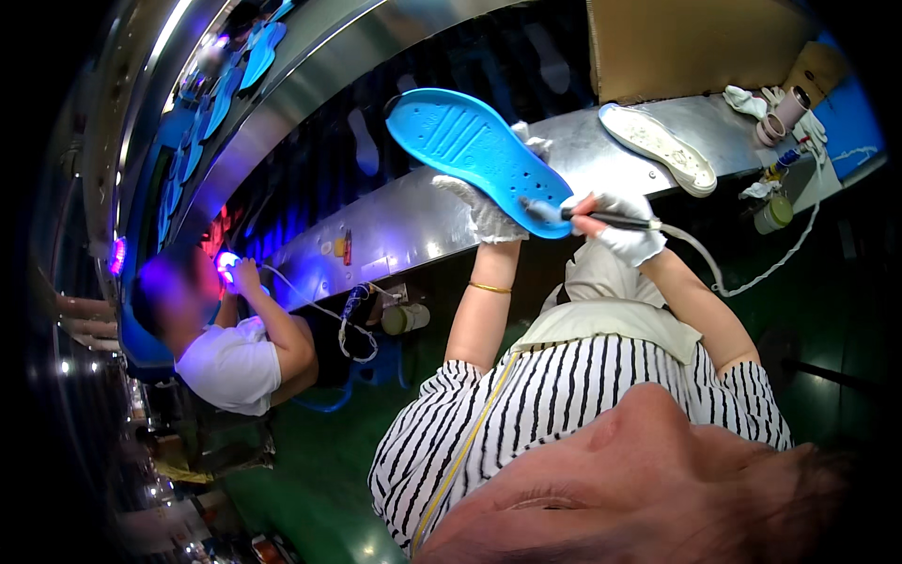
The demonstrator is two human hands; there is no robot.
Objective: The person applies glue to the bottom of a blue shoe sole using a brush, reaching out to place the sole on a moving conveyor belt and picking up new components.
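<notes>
A bright blue shoe sole (470, 141), with ridges and small holes on its upward face, is held up over the metal bench edge. My left hand (493, 216), in a white glove, grips it from beneath and its left side; most of those fingers are hidden behind it. In my right hand (625, 230), gloved with bare fingertips, is a brush (615, 220) with a dark handle. Its bristles lie over the sole's near end, seemingly touching. From the handle's rear runs a pale hose (700, 252). A white sole (658, 146) lies on the bench to the right.
The metal bench (399, 226) runs across the front, with a dark conveyor (319, 169) behind. Cardboard (695, 47) stands at the back right, near tape rolls (783, 115) and a hanging green jar (773, 215). To the left, a co-worker (230, 362) sits by another hose.
</notes>
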